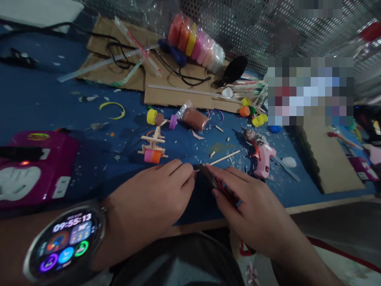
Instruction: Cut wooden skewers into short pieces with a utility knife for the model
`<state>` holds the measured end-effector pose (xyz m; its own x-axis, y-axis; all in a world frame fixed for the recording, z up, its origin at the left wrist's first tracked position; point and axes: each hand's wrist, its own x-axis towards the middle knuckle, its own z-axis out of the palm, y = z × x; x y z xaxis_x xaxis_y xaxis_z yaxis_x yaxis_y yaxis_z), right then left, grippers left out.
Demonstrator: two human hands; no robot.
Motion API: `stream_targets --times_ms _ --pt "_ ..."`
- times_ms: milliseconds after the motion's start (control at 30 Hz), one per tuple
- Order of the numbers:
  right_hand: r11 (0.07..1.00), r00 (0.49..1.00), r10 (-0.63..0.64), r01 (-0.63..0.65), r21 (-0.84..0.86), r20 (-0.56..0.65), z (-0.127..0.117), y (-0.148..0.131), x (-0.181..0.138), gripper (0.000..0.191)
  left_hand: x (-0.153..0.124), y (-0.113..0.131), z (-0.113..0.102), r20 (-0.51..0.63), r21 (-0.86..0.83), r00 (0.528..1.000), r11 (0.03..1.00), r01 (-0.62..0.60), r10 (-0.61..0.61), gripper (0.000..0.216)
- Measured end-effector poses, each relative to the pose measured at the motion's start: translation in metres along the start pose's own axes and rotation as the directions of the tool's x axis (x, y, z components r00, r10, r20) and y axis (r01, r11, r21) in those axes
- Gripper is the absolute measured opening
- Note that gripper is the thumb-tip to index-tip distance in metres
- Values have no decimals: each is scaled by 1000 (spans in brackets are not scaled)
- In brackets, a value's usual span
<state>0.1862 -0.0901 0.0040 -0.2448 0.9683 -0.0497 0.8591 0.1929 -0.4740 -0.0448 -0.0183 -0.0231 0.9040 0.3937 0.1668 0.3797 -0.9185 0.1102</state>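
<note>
My left hand (154,194), with a smartwatch (64,242) on its wrist, rests low on the blue table, fingers pressed together on the near end of a thin wooden stick (224,157). My right hand (244,206) is closed round a dark tool with red handles (216,182), its tip at the stick where the two hands meet. Just beyond my left hand stands a small model of wooden sticks with a pink and orange cap (153,153).
A pink glue gun (263,159) lies right of the stick. Loose coloured bottle caps (151,116), a brown clay packet (195,118), cardboard sheets (175,93), a stack of coloured clay (195,41) and cables lie farther back. A magenta box (35,171) sits at left. The table's front edge (321,204) runs beneath my hands.
</note>
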Motion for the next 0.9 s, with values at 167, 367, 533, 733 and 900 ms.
stream_targets --times_ms 167,367,533,733,900 --pt "1000 1000 -4 5 20 -10 0 -2 2 49 -1 0 0 -11 5 1000 1000 7 -7 30" --pt "999 1000 -19 19 41 1 2 -2 1 49 0 0 -2 -31 -8 999 1000 -6 6 31" --pt "999 1000 -17 17 28 -11 3 0 2 47 1 1 -3 -26 -5 1000 1000 -2 2 30" --pt "1000 1000 -13 14 15 -22 5 -1 1 49 0 0 -2 -13 -19 1000 1000 -4 4 32" --pt "1000 1000 -6 6 15 -20 4 -3 1 48 0 -1 -3 13 -22 1000 1000 -2 2 30"
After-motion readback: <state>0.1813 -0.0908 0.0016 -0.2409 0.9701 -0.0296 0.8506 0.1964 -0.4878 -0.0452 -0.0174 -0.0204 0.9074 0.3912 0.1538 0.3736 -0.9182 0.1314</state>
